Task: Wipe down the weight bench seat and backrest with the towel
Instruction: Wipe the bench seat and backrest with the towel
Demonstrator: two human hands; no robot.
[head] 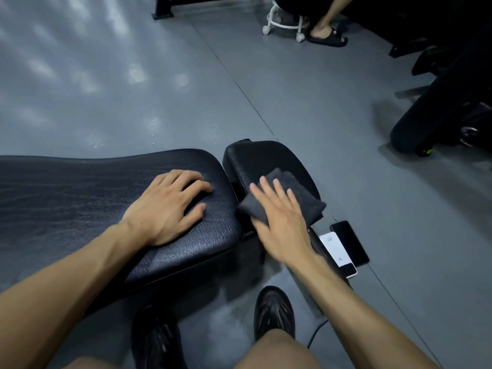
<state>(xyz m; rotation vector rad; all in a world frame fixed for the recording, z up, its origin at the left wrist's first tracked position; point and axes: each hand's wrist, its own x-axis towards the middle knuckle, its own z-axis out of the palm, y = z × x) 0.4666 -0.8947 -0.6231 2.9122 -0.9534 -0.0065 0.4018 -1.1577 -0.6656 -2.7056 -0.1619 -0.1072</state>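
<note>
The black padded backrest stretches from the left edge to the middle of the view. The smaller black seat pad lies to its right, across a narrow gap. A folded dark grey towel rests on the seat pad. My right hand lies flat on the towel with its fingers spread, pressing it to the seat. My left hand rests palm down on the backrest's right end, fingers apart, with nothing in it.
Two phones, one dark and one white, lie on the grey floor right of the seat. My two black shoes stand below the bench. Another person's sandalled foot and a white wheeled stool are far back. Black gym equipment stands at right.
</note>
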